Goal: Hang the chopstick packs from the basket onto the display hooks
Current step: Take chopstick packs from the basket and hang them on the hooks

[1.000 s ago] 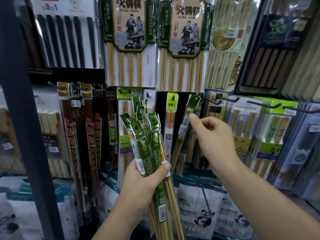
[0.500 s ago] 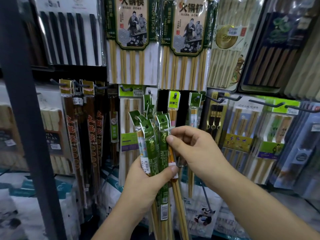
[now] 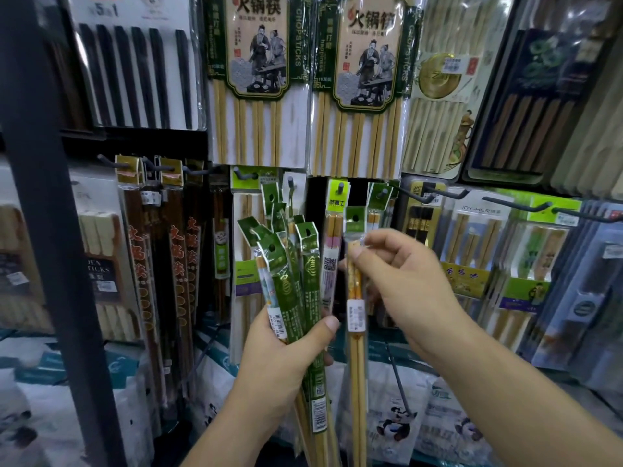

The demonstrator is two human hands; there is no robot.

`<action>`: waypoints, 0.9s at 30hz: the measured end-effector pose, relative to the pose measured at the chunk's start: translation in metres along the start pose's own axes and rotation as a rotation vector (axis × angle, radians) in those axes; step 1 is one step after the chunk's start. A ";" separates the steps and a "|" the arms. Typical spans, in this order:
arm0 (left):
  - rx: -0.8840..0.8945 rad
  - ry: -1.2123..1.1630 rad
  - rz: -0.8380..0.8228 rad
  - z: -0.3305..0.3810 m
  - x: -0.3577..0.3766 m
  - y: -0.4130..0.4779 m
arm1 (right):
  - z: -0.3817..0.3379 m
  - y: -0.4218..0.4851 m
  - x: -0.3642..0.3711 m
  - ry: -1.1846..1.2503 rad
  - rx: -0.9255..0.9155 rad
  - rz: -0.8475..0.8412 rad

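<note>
shop | packaged chopsticks (image 3: 256, 79) on display hooks (image 3: 438, 193) | price stickers (image 3: 356, 314)

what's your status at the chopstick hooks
Left hand grips the pack bundle. Right hand pinches one pack, not yet hung. Hook above already holds packs.

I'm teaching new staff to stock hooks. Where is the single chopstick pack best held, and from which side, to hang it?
Pinch the single pack just under its green header card, coming from the right as the right hand does. That probably keeps the punched hole clear and lets the long, thin pack hang straight, away from the bundle in the left hand.
</note>
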State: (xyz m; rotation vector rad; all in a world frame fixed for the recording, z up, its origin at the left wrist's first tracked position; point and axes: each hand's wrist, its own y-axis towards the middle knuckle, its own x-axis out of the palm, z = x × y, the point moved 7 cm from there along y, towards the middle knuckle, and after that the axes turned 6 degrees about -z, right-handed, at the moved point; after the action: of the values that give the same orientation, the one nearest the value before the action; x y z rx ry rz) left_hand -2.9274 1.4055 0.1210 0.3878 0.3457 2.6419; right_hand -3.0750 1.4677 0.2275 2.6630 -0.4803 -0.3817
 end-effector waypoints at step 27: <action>-0.009 -0.001 -0.011 -0.009 -0.003 0.004 | -0.013 0.030 -0.030 0.010 -0.020 0.236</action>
State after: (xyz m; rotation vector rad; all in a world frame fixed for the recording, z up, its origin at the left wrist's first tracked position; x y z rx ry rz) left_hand -2.9292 1.3985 0.1133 0.3824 0.3341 2.6314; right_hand -3.1058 1.4579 0.2581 2.5500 -0.7736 -0.2992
